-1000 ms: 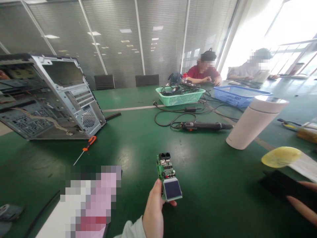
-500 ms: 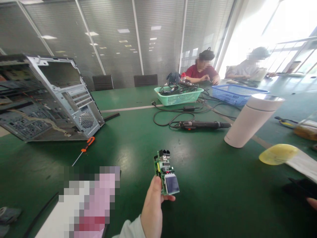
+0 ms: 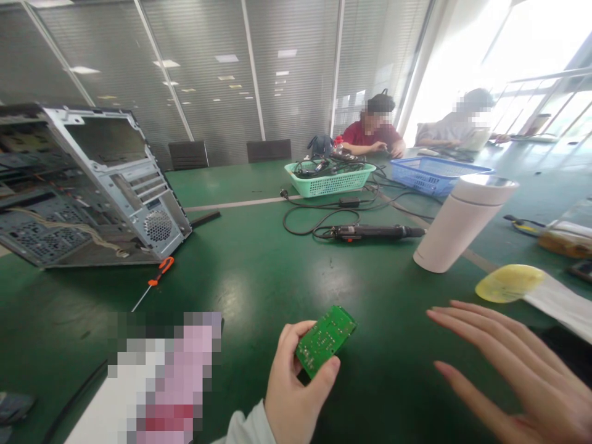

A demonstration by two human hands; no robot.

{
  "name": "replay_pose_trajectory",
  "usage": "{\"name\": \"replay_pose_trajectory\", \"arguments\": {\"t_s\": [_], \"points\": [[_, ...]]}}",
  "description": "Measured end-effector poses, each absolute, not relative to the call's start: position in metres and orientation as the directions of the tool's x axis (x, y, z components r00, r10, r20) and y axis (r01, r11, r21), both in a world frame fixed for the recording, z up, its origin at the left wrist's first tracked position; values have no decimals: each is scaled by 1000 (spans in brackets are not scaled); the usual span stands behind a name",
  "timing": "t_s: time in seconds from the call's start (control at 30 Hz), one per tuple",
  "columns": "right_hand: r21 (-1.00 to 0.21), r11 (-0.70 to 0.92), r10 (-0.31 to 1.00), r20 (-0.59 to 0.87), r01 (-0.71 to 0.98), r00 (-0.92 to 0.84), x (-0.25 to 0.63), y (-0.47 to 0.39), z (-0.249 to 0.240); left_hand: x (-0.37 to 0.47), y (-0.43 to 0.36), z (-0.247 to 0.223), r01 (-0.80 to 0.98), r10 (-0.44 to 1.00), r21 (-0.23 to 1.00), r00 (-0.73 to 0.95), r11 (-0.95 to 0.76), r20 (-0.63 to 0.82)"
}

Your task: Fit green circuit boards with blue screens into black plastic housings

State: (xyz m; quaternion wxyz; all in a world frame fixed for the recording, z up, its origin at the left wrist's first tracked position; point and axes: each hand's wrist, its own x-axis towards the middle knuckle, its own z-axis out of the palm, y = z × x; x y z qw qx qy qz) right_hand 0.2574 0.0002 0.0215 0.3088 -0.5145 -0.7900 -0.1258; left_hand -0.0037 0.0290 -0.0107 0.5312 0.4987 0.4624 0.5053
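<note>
A small green circuit board (image 3: 326,340) is gripped by its edges between the thumb and fingers of my left hand (image 3: 296,376), above the table at the lower middle. Its flat solder side faces me, so the parts on its other face are hidden. At the lower right my right hand (image 3: 513,370) is open, fingers stretched out and thumb apart, holding nothing. A gap of bare table separates it from the board. The nearest thing behind its fingers is a yellow oval object (image 3: 509,283).
An opened computer case (image 3: 115,185) stands at the left, an orange-handled screwdriver (image 3: 153,282) beside it. Ahead lie a corded black electric screwdriver (image 3: 374,232), a green basket (image 3: 330,185) of cables, a blue basket (image 3: 435,177) and a pale tumbler (image 3: 457,228). Two people sit beyond.
My left hand has turned the circuit board over, from its component side to its solder side. My right hand has come in from the right edge, fingers spread.
</note>
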Motion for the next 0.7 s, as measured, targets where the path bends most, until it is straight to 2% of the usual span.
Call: {"name": "replay_pose_trajectory", "arguments": {"t_s": [0.13,0.23,0.3,0.43,0.53,0.63,0.7], "points": [[10,626,641,563,780,-521,216,10,25,-3,28,-6,10,992,997,104,-78,76],[27,693,591,552,721,-588,197,21,19,-3,28,-6,47,985,992,134,-115,107],[-17,727,583,543,686,-604,192,28,14,-3,28,-7,63,981,989,145,-137,127],[-151,729,648,464,668,-603,189,37,8,-3,27,-10,76,974,982,163,-173,159],[-196,716,659,506,670,-556,190,38,3,-3,26,-13,78,974,983,168,-164,149],[-238,711,668,522,662,-530,191,35,3,-1,22,-16,71,987,991,118,-117,108],[-328,669,725,486,667,-488,193,32,7,-1,20,-19,63,991,991,72,-120,115]]}}
